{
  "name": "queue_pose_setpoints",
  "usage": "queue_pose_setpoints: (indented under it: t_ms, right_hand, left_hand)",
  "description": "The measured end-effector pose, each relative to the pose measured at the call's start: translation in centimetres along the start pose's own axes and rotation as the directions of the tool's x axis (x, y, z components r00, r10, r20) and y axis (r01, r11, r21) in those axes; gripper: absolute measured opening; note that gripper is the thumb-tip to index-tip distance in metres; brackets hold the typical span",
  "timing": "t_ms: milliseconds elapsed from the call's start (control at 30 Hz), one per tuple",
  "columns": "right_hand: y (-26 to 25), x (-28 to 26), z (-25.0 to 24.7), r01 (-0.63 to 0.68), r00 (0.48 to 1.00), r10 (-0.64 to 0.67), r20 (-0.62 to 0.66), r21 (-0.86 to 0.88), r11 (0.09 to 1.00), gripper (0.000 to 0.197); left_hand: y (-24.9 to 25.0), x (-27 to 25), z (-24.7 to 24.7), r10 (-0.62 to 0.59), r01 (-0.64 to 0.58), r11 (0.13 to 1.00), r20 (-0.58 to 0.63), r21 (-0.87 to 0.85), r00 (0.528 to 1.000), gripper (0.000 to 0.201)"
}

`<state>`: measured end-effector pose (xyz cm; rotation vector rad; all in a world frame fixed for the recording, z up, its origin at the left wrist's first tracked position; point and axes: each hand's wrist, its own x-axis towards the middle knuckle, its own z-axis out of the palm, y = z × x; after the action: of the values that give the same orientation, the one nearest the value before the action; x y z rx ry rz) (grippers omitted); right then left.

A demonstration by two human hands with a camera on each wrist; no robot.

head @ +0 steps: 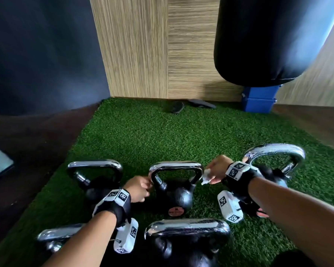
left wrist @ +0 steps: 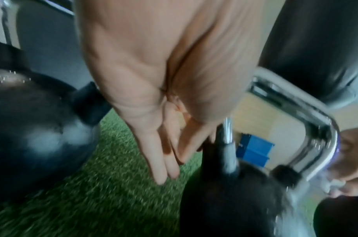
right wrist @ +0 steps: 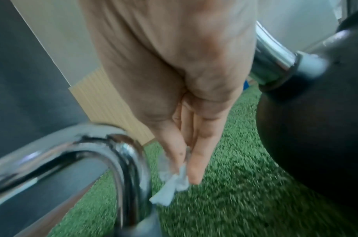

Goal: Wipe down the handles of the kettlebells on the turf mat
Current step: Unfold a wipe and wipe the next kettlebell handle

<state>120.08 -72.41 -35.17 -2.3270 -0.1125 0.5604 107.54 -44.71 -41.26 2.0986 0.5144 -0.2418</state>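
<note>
Pinching a white wipe (right wrist: 170,186) beside the middle kettlebell (head: 176,189) handle, right hand (head: 217,168), left hand (left wrist: 164,112) relaxed, empty, free turf mat (head: 143,132) beyond, nearest kettlebell (head: 187,245) cut off.

Five kettlebells (head: 175,187) crowd the near end of the turf mat (head: 143,132), narrow gaps between their handles. Beyond them the turf lies open up to two dark pads (head: 189,106) by the wall.

Left wrist: black strap (head: 114,211) carrying white blocks (head: 126,237) printed with black square code markers.
Right wrist: black strap (head: 243,182) with matching white marker blocks (head: 229,209).
Forearms: bare, no sleeves.
</note>
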Motion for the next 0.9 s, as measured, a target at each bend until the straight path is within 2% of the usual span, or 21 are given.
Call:
queue_pose_setpoints:
  t_ms: [33,100,167,200,267,333,433,533,600,667,733,800,833,900]
  right_hand:
    - [-0.4,0.2,-0.9,-0.003,0.999,0.001,-0.050,-0.047,0.999,0.023]
    - [-1.6,-0.1,-2.2,0.010,0.981,-0.034,-0.192,-0.124,0.992,0.023]
    - [-3.2,-0.9,-2.7,0.113,0.929,-0.167,-0.331,-0.176,0.978,0.024]
    - [-4.0,-1.3,-2.6,0.208,0.904,-0.252,-0.346,-0.157,0.965,0.025]
    - [-5.7,-2.5,-1.8,0.425,0.872,-0.413,-0.264,-0.013,0.905,0.029]
    - [-7.4,-3.9,-0.8,0.548,0.832,-0.523,-0.183,0.133,0.826,0.037]
    - [-9.3,-4.9,0.7,0.631,0.775,-0.608,-0.173,0.175,0.756,0.046]
    - [-10.3,-5.3,1.9,0.704,0.704,-0.668,-0.239,0.111,0.702,0.042]
    - [-10.6,-5.5,2.3,0.743,0.644,-0.700,-0.308,0.031,0.669,0.040]
    - [-10.6,-5.5,2.4,0.747,0.610,-0.707,-0.357,-0.040,0.664,0.042]
    - [-10.1,-5.3,2.1,0.718,0.635,-0.693,-0.343,-0.070,0.692,0.045]
    - [-9.2,-4.6,1.6,0.672,0.691,-0.662,-0.292,-0.077,0.736,0.039]
    - [-8.5,-4.1,1.3,0.638,0.719,-0.632,-0.289,-0.087,0.765,0.035]
    - [-6.4,-2.7,0.5,0.521,0.784,-0.528,-0.327,-0.119,0.846,0.032]
  left_hand:
    - [0.6,-0.3,-0.9,0.051,-0.055,0.997,-0.088,-0.049,0.995,0.044]
    - [2.7,-1.3,-2.7,0.147,-0.180,0.979,-0.277,-0.097,0.950,0.036]
    - [5.2,-2.5,-4.2,0.231,-0.304,0.941,-0.375,-0.147,0.898,0.027]
    - [6.5,-3.1,-4.6,0.262,-0.361,0.910,-0.391,-0.204,0.882,0.023]
    - [8.7,-3.9,-5.1,0.284,-0.419,0.853,-0.395,-0.313,0.874,0.016]
    - [10.6,-4.2,-5.6,0.258,-0.389,0.811,-0.331,-0.437,0.908,0.025]
    - [11.6,-4.4,-6.0,0.259,-0.275,0.769,-0.112,-0.576,0.959,0.032]
    - [11.1,-4.3,-5.9,0.304,-0.219,0.768,0.042,-0.601,0.952,0.028]
    - [10.6,-4.0,-5.8,0.336,-0.213,0.740,0.075,-0.638,0.939,0.026]
    - [10.2,-3.8,-5.7,0.372,-0.230,0.713,0.079,-0.662,0.925,0.027]
    - [10.3,-3.5,-5.6,0.411,-0.285,0.727,0.064,-0.625,0.909,0.028]
    - [10.6,-3.1,-5.5,0.437,-0.369,0.774,0.012,-0.514,0.899,0.026]
    - [10.8,-3.0,-5.5,0.453,-0.429,0.812,-0.037,-0.396,0.891,0.025]
    - [10.8,-2.9,-5.3,0.523,-0.528,0.849,-0.156,0.009,0.838,0.025]
